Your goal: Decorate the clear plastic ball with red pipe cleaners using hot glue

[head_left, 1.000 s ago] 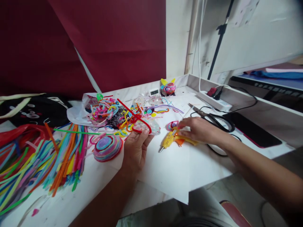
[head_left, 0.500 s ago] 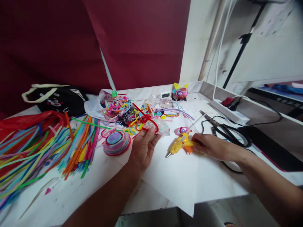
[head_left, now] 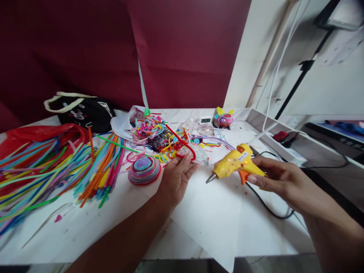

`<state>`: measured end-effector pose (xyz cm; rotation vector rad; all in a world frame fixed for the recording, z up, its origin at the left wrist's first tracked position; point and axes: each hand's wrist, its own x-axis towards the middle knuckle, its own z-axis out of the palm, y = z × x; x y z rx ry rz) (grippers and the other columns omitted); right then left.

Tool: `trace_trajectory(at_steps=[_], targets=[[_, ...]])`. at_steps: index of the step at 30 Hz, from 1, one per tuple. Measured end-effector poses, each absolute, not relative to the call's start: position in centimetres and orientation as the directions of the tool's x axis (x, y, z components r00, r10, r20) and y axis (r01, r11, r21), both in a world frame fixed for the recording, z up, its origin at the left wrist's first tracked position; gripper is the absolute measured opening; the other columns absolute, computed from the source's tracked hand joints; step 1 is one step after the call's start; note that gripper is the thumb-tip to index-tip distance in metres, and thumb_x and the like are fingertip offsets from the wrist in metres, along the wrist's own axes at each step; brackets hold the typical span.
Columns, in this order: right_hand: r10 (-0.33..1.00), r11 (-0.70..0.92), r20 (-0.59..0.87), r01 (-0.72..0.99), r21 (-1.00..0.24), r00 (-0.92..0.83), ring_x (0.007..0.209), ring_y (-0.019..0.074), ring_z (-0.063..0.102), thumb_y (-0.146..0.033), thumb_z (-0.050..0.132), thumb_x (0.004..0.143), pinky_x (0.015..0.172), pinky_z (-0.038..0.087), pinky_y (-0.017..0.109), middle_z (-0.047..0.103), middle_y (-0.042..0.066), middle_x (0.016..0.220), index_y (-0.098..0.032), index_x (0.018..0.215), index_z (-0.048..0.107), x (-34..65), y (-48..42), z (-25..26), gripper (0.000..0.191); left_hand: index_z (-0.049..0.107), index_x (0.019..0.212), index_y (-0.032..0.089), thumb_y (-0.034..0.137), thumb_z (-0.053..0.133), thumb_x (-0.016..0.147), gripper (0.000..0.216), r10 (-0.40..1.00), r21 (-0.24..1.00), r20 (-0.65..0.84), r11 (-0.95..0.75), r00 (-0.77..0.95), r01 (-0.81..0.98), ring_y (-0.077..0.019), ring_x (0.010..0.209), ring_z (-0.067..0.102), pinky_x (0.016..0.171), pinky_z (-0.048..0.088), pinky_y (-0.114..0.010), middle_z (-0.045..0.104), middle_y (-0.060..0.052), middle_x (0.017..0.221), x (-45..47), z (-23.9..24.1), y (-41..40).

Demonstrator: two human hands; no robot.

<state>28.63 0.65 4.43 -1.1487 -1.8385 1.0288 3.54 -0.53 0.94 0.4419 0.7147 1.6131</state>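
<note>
A red pipe cleaner (head_left: pixel 182 140), bent into a hook at its near end, is pinched in the fingers of my left hand (head_left: pixel 174 176). My right hand (head_left: pixel 274 176) grips the handle of a yellow glue gun (head_left: pixel 234 163) with an orange trigger, held above the white paper (head_left: pixel 210 212). Its metal nozzle points left and down, a short way from my left hand. To the left of my left hand sits a dome of coiled pipe cleaners (head_left: pixel 144 170) in pink, blue and purple. Behind my left fingers lies a clear plastic piece (head_left: pixel 200 155).
Loose pipe cleaners (head_left: pixel 106 170) spread over the left side beside a black bag (head_left: pixel 82 113). A tangled heap of coloured pieces (head_left: pixel 149 129) lies at the back. A small decorated ball (head_left: pixel 224 118) stands near a digital clock (head_left: pixel 205 120). A power strip (head_left: pixel 287 148) is at right.
My right hand has lifted the glue gun off the paper and brought it nearer to me. My left hand keeps holding the red pipe cleaner. The view has shifted slightly.
</note>
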Motion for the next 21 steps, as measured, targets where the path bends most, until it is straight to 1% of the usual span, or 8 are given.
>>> trace_trajectory(at_steps=[3,6,9,13,16,21], targets=[[0.941,0.29,0.22,0.279,-0.915,-0.257,0.077,0.0164,0.062,-0.043,0.078,0.071,0.061,0.052,0.022,0.067,0.005,0.088,-0.019,0.088,0.065,27.6,0.5,4.0,0.031,0.065,0.082,0.014,0.016,0.083,0.064,0.025,0.976,0.676,-0.125,-0.047,-0.177,-0.735,-0.0083,0.065,0.066,0.063,0.058,-0.02,0.069,0.002,0.075,3.6,1.1,-0.6],[0.948,0.295,0.256,0.225,-0.929,-0.188,0.068,0.014,0.062,-0.038,0.078,0.072,0.053,0.052,0.021,0.066,0.002,0.082,-0.02,0.093,0.061,26.9,0.2,3.4,0.033,0.065,0.081,0.014,0.016,0.085,0.061,0.028,0.975,0.677,-0.131,-0.042,-0.177,-0.735,-0.007,0.063,0.064,0.059,0.057,-0.018,0.068,0.004,0.073,3.6,1.4,-0.8],[0.95,0.289,0.26,0.172,-0.942,-0.171,0.06,0.0132,0.062,-0.034,0.078,0.072,0.052,0.056,0.023,0.067,0.0,0.076,-0.02,0.097,0.057,26.5,-0.2,2.8,0.035,0.065,0.081,0.015,0.017,0.086,0.06,0.03,0.977,0.679,-0.129,-0.039,-0.171,-0.733,-0.0067,0.063,0.064,0.059,0.057,-0.018,0.068,0.004,0.073,3.7,1.5,-0.9],[0.944,0.316,0.302,0.098,-0.944,-0.136,0.064,0.0169,0.067,-0.031,0.081,0.069,0.054,0.06,0.028,0.071,0.003,0.085,-0.022,0.098,0.054,25.8,-0.6,1.9,0.041,0.066,0.083,0.014,0.02,0.085,0.062,0.029,0.977,0.689,-0.13,-0.033,-0.168,-0.724,-0.0065,0.065,0.065,0.059,0.057,-0.017,0.07,0.003,0.077,3.7,1.4,-0.9],[0.939,0.338,0.327,0.108,-0.935,-0.11,0.064,0.0179,0.067,-0.032,0.081,0.069,0.051,0.059,0.027,0.071,0.004,0.085,-0.022,0.097,0.056,25.5,-0.7,1.5,0.039,0.065,0.082,0.014,0.021,0.086,0.062,0.029,0.978,0.69,-0.126,-0.033,-0.166,-0.723,-0.006,0.064,0.064,0.058,0.056,-0.017,0.069,0.004,0.074,3.7,1.3,-0.9],[0.925,0.378,0.363,0.183,-0.908,-0.111,0.059,0.0161,0.065,-0.032,0.079,0.069,0.045,0.055,0.022,0.068,0.003,0.078,-0.019,0.085,0.061,25.2,-0.7,1.6,0.028,0.065,0.08,0.015,0.023,0.085,0.063,0.028,0.979,0.697,-0.118,-0.036,-0.164,-0.716,-0.0056,0.063,0.064,0.059,0.056,-0.018,0.068,0.005,0.072,3.7,1.1,-1.0]])
